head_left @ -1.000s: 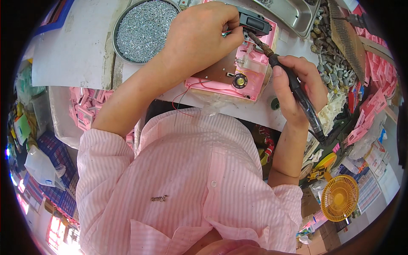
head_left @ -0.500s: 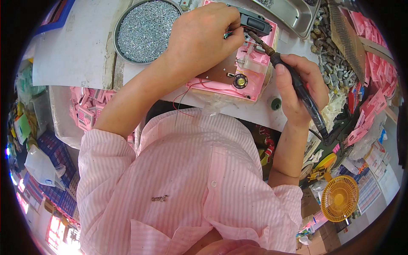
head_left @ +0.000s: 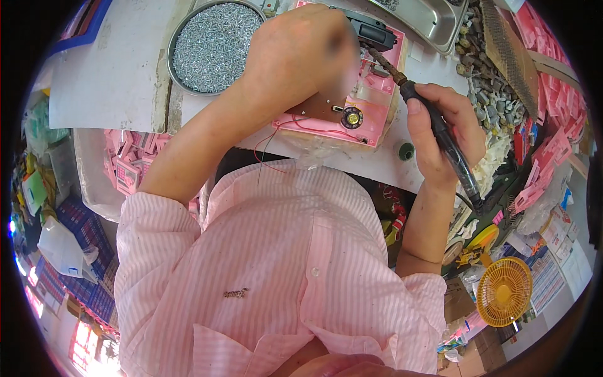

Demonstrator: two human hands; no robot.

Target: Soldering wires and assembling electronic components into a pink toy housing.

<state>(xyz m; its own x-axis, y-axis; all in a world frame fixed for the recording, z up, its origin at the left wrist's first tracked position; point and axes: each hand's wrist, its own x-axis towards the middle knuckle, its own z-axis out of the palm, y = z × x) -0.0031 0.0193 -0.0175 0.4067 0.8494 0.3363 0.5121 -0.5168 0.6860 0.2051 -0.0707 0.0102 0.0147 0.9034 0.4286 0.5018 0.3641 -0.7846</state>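
My right hand (head_left: 466, 129) is closed around the black handle of a soldering iron (head_left: 409, 91). The iron's tip points up and left, toward a black rectangular part (head_left: 377, 34) at the far edge of a pink plastic casing (head_left: 375, 135). Over the casing's left part, my left hand (head_left: 301, 53) is curled. Its fingertips are blurred, so anything between them cannot be made out. Inside the casing lie a brown circuit board (head_left: 319, 110), a small round speaker (head_left: 352, 117) and thin wires. A red wire (head_left: 256, 151) hangs off its near left corner.
Left of the casing stands a round metal bowl (head_left: 171, 60) of small silvery metal pieces. A steel tray (head_left: 447, 41) lies at the far right. Motors and pink parts (head_left: 553, 160) pile up along the right side. A small green-topped round object (head_left: 407, 151) sits near the table's front edge.
My left hand has shifted slightly left, and its fingers are now blurred. The casing has moved a little left. The soldering iron stays in my right hand, almost in the same place.
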